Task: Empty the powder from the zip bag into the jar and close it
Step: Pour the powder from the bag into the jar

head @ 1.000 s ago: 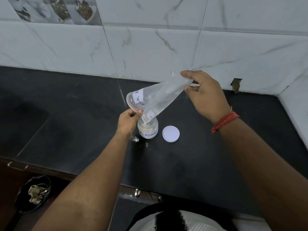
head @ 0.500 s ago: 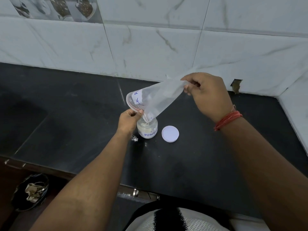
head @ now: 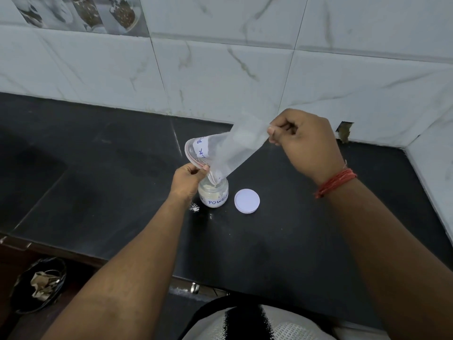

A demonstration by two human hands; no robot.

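Pinching zip bag [head: 228, 153]: left hand [head: 187, 179] at mouth, right hand [head: 304, 143] at bottom; jar [head: 213, 193] rim hidden.

The clear zip bag [head: 230, 153] is hanging upended and slanted, its open mouth dipping into the jar [head: 213, 193]. The small glass jar is standing upright and uncapped, holding pale powder [head: 208, 190]. Its white lid [head: 246, 201] is lying flat just right of the jar.
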